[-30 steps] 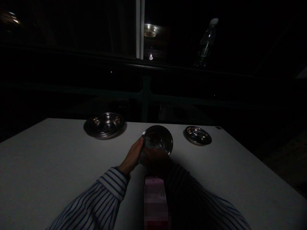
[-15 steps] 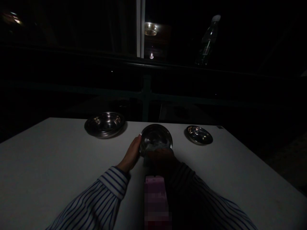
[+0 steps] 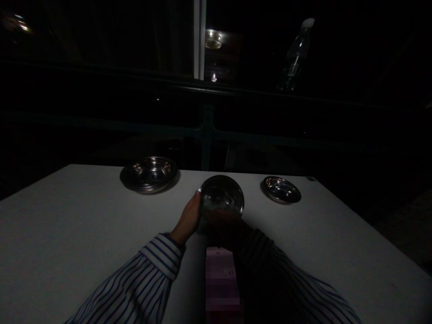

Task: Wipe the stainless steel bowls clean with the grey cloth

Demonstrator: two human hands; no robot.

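Note:
A shiny metal bowl (image 3: pixel 222 186) is tilted up toward me above the middle of the white table. Its left rim is gripped by my left hand (image 3: pixel 188 219), thumb along the edge. My right hand (image 3: pixel 226 225), deep in shadow, presses a greyish cloth (image 3: pixel 212 206) against the lower inside of the bowl. The fingers of that hand are curled around the cloth and partly hidden by the dark. Both arms wear striped sleeves.
Several nested metal bowls (image 3: pixel 148 175) stand at the back left of the white table (image 3: pixel 84 216). One metal bowl (image 3: pixel 281 190) lies at the back right. A pink, partly blurred object (image 3: pixel 221 270) is below my hands. Behind, a clear bottle (image 3: pixel 297 56) stands on a dark ledge.
My right hand and the cloth have shifted slightly lower inside the bowl. My left hand keeps its grip on the rim. The whole view has moved a little.

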